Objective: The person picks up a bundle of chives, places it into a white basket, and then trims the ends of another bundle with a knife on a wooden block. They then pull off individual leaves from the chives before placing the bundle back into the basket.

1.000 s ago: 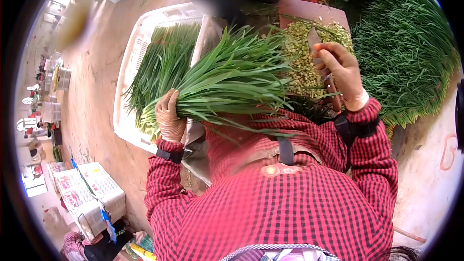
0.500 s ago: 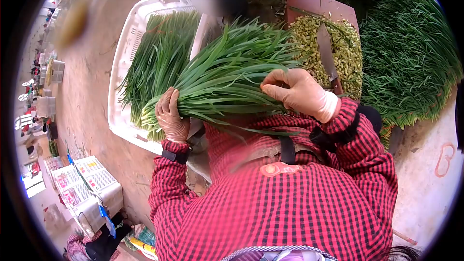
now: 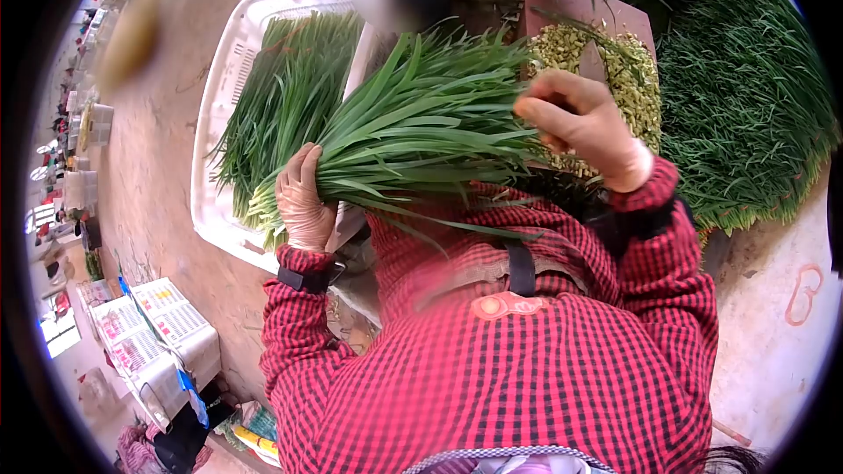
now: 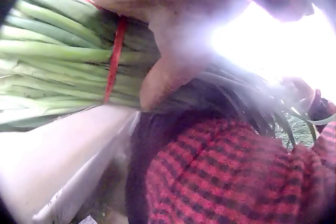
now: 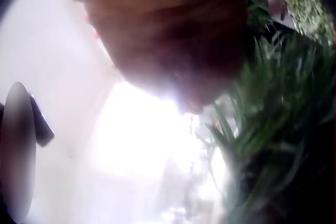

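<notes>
The gloved left hand (image 3: 305,202) grips a bundle of long green leaves (image 3: 421,127) near its pale stem end, above a white crate's side. In the left wrist view a red band (image 4: 115,58) circles the stems (image 4: 63,53) beside the thumb of the left hand (image 4: 178,50). The gloved right hand (image 3: 584,123) hovers at the leaf tips with its fingers bent and thumb close to them; whether it pinches a leaf cannot be made out. Behind it a knife blade (image 3: 592,63) lies on chopped pieces (image 3: 637,79). In the right wrist view the right hand (image 5: 168,35) is dark and blurred beside leaves (image 5: 283,108).
A white crate (image 3: 215,123) holds more green bundles (image 3: 285,96) at the left. A large pile of green leaves (image 3: 746,96) lies at the right. A pink board (image 3: 584,4) stands under the chopped pieces. A newspaper-covered crate (image 3: 167,333) sits at the lower left.
The right hand has left the knife, which lies on the chopped pieces, moved left to the leaf tips, then shifted slightly back right and up. The left hand keeps its grip on the bundle.
</notes>
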A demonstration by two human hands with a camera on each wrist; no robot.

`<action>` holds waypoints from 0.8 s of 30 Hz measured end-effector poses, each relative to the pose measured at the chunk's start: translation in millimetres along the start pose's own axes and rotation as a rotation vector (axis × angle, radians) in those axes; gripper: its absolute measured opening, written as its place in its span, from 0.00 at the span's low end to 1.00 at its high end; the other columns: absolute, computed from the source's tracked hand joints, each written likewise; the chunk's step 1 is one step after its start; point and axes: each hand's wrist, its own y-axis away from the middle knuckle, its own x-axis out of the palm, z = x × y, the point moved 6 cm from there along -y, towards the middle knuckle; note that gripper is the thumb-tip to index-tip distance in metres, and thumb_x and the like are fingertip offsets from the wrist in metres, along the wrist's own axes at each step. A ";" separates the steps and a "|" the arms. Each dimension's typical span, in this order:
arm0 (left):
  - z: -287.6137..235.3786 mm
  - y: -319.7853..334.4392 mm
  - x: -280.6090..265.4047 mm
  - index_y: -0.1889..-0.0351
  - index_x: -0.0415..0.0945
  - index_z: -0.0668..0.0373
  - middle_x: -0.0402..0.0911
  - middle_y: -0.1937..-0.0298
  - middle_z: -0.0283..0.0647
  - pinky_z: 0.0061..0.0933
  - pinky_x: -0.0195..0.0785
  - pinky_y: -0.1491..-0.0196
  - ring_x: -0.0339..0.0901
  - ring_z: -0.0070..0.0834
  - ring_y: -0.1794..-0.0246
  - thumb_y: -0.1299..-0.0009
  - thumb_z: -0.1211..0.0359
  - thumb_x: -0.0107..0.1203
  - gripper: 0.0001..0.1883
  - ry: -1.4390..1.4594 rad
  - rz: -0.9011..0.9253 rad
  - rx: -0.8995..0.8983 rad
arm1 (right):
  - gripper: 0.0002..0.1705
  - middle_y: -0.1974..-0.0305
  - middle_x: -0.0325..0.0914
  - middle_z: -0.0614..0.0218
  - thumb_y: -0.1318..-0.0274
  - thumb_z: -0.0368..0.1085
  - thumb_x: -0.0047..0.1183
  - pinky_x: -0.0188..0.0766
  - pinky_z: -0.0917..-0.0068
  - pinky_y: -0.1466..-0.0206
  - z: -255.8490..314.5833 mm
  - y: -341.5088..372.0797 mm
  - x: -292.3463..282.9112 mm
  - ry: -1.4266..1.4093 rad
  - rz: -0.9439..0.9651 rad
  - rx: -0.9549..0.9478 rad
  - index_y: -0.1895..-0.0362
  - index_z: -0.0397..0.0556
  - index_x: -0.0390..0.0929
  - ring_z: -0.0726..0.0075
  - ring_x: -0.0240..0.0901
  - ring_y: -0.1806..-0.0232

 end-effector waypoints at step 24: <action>-5.4 -2.6 2.8 0.23 0.59 0.55 0.68 0.25 0.47 0.47 0.59 0.30 0.69 0.47 0.29 0.47 0.64 0.73 0.52 -0.091 -0.001 -0.003 | 0.17 0.76 0.78 0.57 0.34 0.50 0.54 0.74 0.50 0.66 -26.0 -3.3 82.5 0.722 0.057 -0.452 0.70 0.53 0.78 0.41 0.79 0.71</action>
